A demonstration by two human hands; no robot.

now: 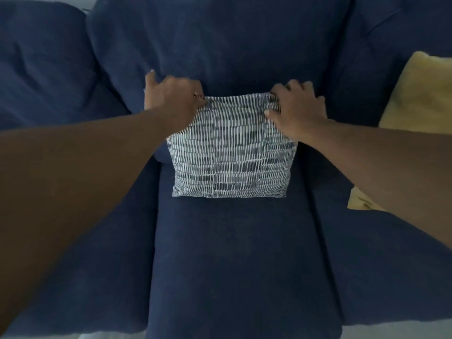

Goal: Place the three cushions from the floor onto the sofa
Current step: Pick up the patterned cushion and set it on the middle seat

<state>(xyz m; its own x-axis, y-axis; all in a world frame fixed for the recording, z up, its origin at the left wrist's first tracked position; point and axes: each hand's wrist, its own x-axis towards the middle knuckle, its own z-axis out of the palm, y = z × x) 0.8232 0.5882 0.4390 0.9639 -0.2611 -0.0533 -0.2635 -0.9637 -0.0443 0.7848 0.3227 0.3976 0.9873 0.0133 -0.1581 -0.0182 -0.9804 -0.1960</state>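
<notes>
On the middle seat of the sofa (244, 253), a patterned cushion (231, 152) is stood on its lower edge and leaned against the backrest. Its top corners are gripped from above: the left hand (173, 99) is clamped on the left corner, the right hand (297, 111) on the right corner, with the right thumb pressed on the front face. A yellow cushion (420, 94) is seen already set on the right seat, partly cut off by the frame edge. The third cushion and the floor are not shown, so its place cannot be told.

The step in hand is judged to be the settling of the patterned cushion. It is best done if the lower edge is seated squarely on the seat, the back face is pushed flush to the backrest, and the top edge is levelled before both corners are let go together. If one corner is released first, the cushion may be tipped sideways or slid forward off the seat.
</notes>
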